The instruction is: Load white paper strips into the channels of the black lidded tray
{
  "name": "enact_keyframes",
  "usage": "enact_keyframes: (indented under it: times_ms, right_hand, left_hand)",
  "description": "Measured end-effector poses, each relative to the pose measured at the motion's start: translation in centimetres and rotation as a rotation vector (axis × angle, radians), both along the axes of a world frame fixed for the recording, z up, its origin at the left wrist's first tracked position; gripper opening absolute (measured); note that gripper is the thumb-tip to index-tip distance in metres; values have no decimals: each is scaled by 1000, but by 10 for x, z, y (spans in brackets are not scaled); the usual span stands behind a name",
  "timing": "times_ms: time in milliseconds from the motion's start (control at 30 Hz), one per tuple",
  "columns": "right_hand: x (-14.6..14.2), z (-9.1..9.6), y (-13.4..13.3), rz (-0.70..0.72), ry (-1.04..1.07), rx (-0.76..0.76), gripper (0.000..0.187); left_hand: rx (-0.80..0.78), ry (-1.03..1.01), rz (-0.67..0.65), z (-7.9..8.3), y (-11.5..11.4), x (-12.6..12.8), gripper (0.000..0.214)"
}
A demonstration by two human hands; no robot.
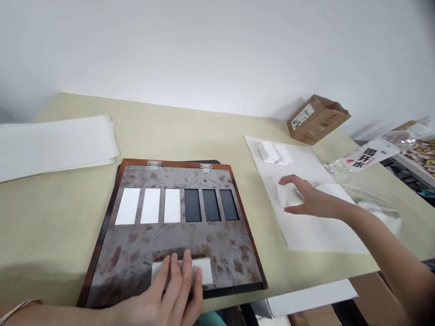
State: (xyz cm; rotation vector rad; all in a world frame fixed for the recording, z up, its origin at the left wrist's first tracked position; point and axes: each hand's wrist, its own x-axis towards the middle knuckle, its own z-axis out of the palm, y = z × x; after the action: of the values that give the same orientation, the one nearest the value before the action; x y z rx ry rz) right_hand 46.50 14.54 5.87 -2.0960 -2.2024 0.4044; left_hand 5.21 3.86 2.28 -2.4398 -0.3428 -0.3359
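Note:
A hinged board (246,240) with a stained grey metal plate lies on the table. Its row of rectangular slots has three filled by white cards (128,206) and three showing dark (210,204). Near the plate's front edge my left hand (167,299) rests with fingers stretched over a white rectangular piece (204,270). To the right, above a white sheet (306,231), my right hand (311,198) has thumb and forefinger around the ends of a small white card piece (284,194); its thickness is blurred.
Small white stacks (273,153) sit on the sheet's far part. Behind them is a cardboard box (318,121). A plastic bottle (373,153) and clear plastic wrap (381,207) are on the right. Large white sheets (48,148) lie left. An open drawer area (324,325) lies below the table edge.

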Motion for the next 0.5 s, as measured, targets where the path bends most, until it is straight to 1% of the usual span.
enact_keyframes:
  times_ms: [33,100,133,200,267,367,433,500]
  right_hand:
    - [-11,4,2,86,22,-38,38]
    - [-41,13,6,275,63,-95,57]
    - [-59,17,8,359,79,-109,60]
    - [-100,23,11,528,99,-132,60]
    - [-139,25,14,666,100,-139,52]
    - [-181,23,18,790,80,-126,54]
    - [-196,18,22,818,58,-115,56]
    - [-204,13,26,821,37,-107,55]
  left_hand:
    - [1,-2,0,0,0,0,46]
    - [5,-9,1,-1,0,1,45]
    - [9,-11,0,-1,0,1,45]
    - [16,-11,-3,-1,1,0,45]
    - [26,-4,-20,1,2,-1,43]
    - [48,9,-51,2,5,-3,41]
    - [56,7,-47,2,5,-3,40]
    - [56,-7,-25,0,4,-2,40]
